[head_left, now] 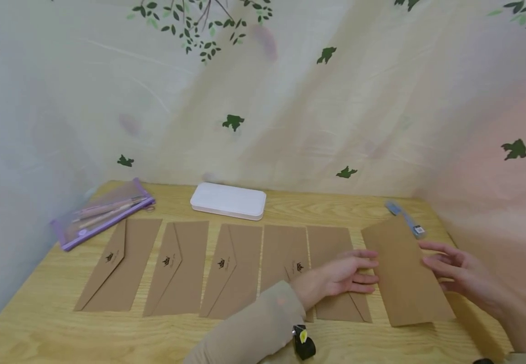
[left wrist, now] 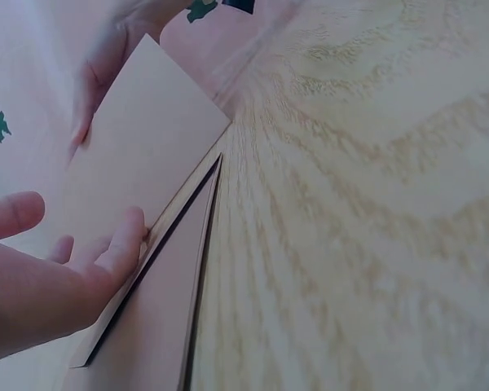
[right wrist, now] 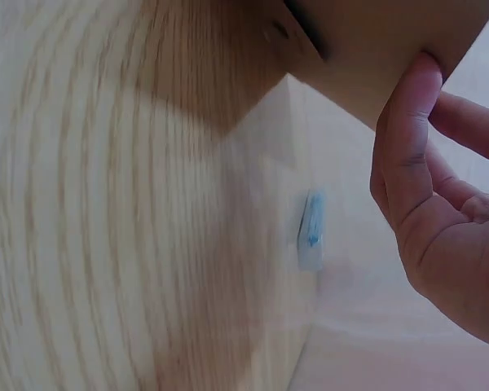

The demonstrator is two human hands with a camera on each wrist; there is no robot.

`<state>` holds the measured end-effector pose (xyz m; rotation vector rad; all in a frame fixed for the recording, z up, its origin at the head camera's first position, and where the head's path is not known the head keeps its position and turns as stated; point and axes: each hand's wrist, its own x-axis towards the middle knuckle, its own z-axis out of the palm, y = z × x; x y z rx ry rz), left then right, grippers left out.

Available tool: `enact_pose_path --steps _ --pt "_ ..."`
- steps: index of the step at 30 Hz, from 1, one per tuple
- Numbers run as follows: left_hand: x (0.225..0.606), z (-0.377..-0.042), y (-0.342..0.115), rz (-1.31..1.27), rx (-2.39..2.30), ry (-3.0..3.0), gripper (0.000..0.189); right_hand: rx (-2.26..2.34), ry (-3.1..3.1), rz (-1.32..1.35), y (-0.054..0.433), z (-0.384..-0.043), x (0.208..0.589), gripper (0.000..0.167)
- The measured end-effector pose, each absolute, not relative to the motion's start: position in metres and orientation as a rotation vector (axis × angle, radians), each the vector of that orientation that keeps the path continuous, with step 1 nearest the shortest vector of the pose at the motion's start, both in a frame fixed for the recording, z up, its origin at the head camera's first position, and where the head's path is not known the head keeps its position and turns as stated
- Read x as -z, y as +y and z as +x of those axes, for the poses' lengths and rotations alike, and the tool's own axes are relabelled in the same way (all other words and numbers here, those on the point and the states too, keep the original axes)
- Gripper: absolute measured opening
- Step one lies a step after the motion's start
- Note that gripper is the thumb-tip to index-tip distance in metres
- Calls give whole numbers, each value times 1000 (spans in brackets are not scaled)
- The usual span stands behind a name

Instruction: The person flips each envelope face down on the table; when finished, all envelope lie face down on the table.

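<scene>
A brown paper envelope (head_left: 408,273), plain side up, is tilted and raised off the table at the right end of a row. My right hand (head_left: 470,278) pinches its right edge; in the right wrist view a fingertip presses on the envelope (right wrist: 375,57), whose flap shows underneath. My left hand (head_left: 342,273) has its fingers loosely extended against the left edge, over the neighbouring envelope (head_left: 331,242). That neighbour lies flap side up, partly covered by the hand. In the left wrist view the left fingers (left wrist: 122,248) touch or nearly touch the raised envelope (left wrist: 151,130).
Several more brown envelopes, such as the leftmost envelope (head_left: 137,268), lie side by side across the wooden table (head_left: 62,323). Behind them are a purple-edged zip pouch (head_left: 103,212) with pens, a white case (head_left: 228,200) and a blue packaged item (head_left: 406,219). A printed curtain (head_left: 281,101) surrounds the table.
</scene>
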<state>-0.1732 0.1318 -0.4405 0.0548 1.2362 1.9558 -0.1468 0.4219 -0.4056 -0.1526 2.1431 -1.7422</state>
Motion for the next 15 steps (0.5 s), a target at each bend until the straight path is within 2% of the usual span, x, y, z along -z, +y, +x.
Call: enact_pose_path --steps 15 --pt "444 -177 129 57 -1959 1202 40 1530 2176 -65 441 -161 425 39"
